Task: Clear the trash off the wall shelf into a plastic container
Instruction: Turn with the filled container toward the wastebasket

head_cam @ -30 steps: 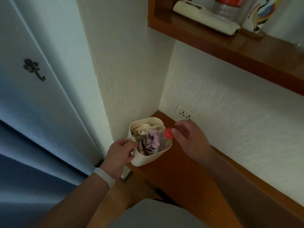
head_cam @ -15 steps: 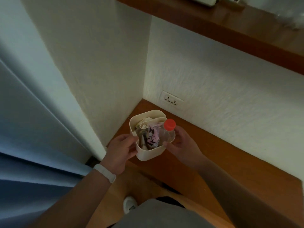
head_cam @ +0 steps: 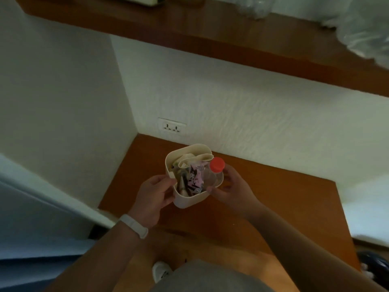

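The plastic container (head_cam: 186,200) is a small cream tub with round corners and smooth walls. It is held up over the brown wood top (head_cam: 273,199), close to the corner of the room. It is stuffed full. A clear bottle (head_cam: 210,175) stands in its right corner, and its red cap (head_cam: 217,164) pokes out above the rim. A shiny pink wrapper (head_cam: 195,179) is crumpled beside it.

The left hand (head_cam: 154,192) grips the left wall so the tub does not tip. The right hand (head_cam: 231,186) curls round the right corner by the bottle, likely to keep the tall bottle from falling out. I cannot tell if its fingers touch the bottle too.

The wall (head_cam: 252,114) behind is white and bumpy, with a socket (head_cam: 172,125). The wall shelf (head_cam: 231,41) above is smooth dark wood.
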`<state>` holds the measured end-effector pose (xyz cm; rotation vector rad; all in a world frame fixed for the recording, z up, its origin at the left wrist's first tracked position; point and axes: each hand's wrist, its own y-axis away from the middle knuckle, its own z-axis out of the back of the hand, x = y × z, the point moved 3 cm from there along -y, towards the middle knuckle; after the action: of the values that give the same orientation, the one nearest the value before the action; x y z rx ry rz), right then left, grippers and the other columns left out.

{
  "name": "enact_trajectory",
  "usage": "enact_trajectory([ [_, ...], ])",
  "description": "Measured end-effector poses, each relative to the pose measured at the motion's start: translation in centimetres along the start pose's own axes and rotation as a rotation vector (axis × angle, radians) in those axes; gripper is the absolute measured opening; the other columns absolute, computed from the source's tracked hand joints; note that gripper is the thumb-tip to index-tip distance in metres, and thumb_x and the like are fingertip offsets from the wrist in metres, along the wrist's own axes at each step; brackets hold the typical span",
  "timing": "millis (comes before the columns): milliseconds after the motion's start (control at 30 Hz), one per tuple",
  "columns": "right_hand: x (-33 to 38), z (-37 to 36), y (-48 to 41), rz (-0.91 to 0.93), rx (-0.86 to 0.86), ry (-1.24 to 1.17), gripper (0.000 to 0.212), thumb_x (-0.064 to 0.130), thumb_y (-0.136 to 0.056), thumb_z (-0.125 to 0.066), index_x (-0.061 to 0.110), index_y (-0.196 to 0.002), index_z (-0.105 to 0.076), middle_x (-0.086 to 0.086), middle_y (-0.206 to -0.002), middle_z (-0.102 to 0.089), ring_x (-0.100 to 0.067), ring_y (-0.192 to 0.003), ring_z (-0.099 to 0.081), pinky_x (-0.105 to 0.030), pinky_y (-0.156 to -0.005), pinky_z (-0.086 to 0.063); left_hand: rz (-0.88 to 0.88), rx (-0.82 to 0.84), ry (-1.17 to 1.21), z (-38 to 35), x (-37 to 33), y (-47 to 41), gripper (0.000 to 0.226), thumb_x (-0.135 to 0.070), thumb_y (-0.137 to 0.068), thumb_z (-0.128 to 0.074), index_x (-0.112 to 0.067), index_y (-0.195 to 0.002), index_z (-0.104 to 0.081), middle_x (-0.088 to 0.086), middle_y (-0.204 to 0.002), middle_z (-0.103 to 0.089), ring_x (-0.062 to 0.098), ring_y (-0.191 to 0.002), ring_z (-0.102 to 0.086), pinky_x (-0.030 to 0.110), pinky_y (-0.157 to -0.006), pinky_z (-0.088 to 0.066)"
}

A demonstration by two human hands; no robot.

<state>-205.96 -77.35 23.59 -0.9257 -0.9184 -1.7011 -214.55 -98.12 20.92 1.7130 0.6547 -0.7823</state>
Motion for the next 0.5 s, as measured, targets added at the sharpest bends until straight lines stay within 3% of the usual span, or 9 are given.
enact_trajectory([
  [133, -1.5, 4.3, 2.9, 0.014, -0.073, -0.029, 0.061, 0.049, -0.073, -0.078, 0.060, -0.123, -0.044, 0.022, -0.130, -0.056, 0.000, -0.118, -0.057, -0.040, -0.097, -0.054, -0.007, 0.069, -0.054, -4.9, 0.6, 1.0, 0.014, -0.008, -0.096, -0.062, -0.006, -0.109, -0.068, 0.012, -0.108, -0.074, 0.022, -0.098, -0.071, 0.040, -0.080, -0.058],
  [300, -4.6, 10.9, 7.5, -0.008, -0.178, -0.050, 0.061, 0.047, -0.075, -0.080, 0.056, -0.124, -0.046, 0.023, -0.127, -0.059, 0.000, -0.116, -0.058, -0.041, -0.097, -0.053, -0.013, 0.145, -0.138, -12.6, 2.7, 2.9, 0.017, -0.010, -0.096, -0.062, -0.004, -0.111, -0.068, 0.018, -0.113, -0.073, 0.029, -0.108, -0.069, 0.047, -0.092, -0.057],
  [500, -10.1, 19.8, 14.8, -0.068, -0.304, -0.062, 0.068, 0.043, -0.076, -0.082, 0.041, -0.134, -0.047, 0.021, -0.129, -0.058, 0.004, -0.114, -0.057, -0.033, -0.097, -0.054, -0.008, 0.228, -0.223, -23.6, 7.1, 6.7, 0.007, -0.008, -0.096, -0.061, -0.008, -0.098, -0.068, 0.012, -0.098, -0.072, 0.023, -0.092, -0.068, 0.042, -0.081, -0.057],
])
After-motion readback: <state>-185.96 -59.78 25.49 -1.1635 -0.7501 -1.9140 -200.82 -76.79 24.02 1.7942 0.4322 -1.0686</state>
